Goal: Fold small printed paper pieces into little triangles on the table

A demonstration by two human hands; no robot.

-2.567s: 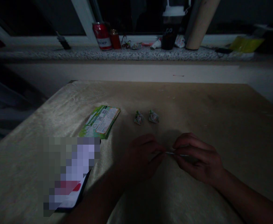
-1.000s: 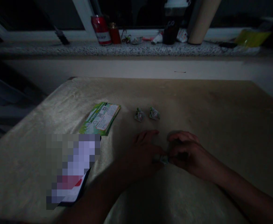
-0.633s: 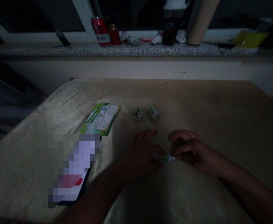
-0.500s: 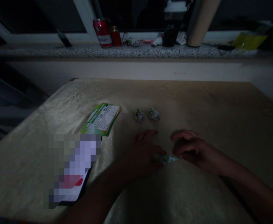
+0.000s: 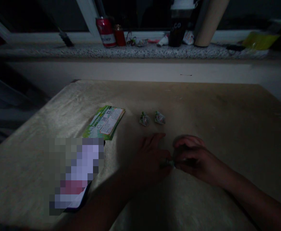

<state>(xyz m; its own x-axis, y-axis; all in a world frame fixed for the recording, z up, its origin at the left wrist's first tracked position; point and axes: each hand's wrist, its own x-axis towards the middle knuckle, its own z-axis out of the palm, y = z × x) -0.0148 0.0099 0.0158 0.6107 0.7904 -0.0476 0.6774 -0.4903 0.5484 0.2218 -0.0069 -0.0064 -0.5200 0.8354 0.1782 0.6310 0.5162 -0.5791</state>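
Note:
Both hands meet over the table, holding a small green-and-white printed paper (image 5: 170, 162) that is mostly hidden by fingers. My left hand (image 5: 151, 157) grips its left end between thumb and fingers, the other fingers stretched toward the far side. At the right end, my right hand (image 5: 192, 154) pinches it with curled fingers. Just beyond the hands lie two crumpled pieces of paper, a left one (image 5: 144, 119) and a right one (image 5: 160, 118). To their left rests a stack of green leaflets (image 5: 106, 122) with printed text and square codes.
A lit phone (image 5: 80, 179), partly blurred out, lies beside my left forearm. Along the granite windowsill (image 5: 135, 53) stand a red can (image 5: 106, 32), a red jar (image 5: 119, 36), a dark cup (image 5: 177, 30) and a cardboard tube (image 5: 210, 25). The light is dim.
My right hand has moved slightly left, closer to my left hand. Less of the paper between them shows, and it looks narrower and more bunched. The leaflets and crumpled pieces stay put.

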